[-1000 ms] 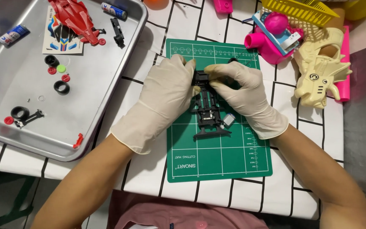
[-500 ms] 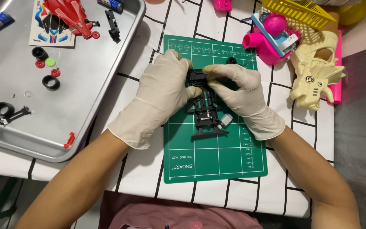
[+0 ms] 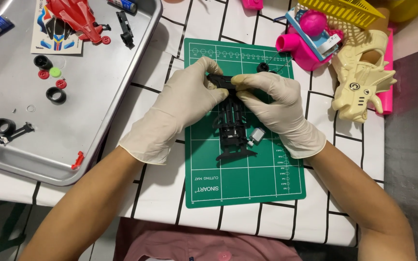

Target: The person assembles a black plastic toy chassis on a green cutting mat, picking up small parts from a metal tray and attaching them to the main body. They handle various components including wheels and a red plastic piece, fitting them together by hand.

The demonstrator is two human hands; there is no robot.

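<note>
- Nearest the camera, a pink shirt front shows at the bottom edge, and two bare forearms reach up and away over the white table cover with black grid lines [image 3: 160,193].
- On that cover lies a green rectangular cutting mat with white ruled markings [image 3: 267,183], its long side running away from the person.
- Near the middle of the mat sits the black plastic toy-car chassis [image 3: 231,133]. Its long axis runs near to far, so its near end points at the person and its far end lies under the fingertips.
- A small silver cylindrical motor [image 3: 256,136] lies just beside the chassis, on its right, close to the heel of the right hand.
- The left hand in a cream latex glove [image 3: 180,108] comes in from the left, fingers curled, thumb and fingertips pinched on the far end of the chassis.
- The right hand in a matching cream glove [image 3: 276,108] comes in from the right, also closed on that far end; the two sets of fingertips almost meet there, neither hand clearly nearer.
- Just beyond the right fingers a small black wheel [image 3: 263,67] rests on the mat.
- Left of the mat, a shallow silver metal tray [image 3: 102,111] holds loose black tyres, red hubs and a red toy-car body shell [image 3: 73,19] on a sticker sheet.
- Farthest right lie a cream plastic dragon-shaped toy [image 3: 361,82] and pink plastic toys [image 3: 306,43].
</note>
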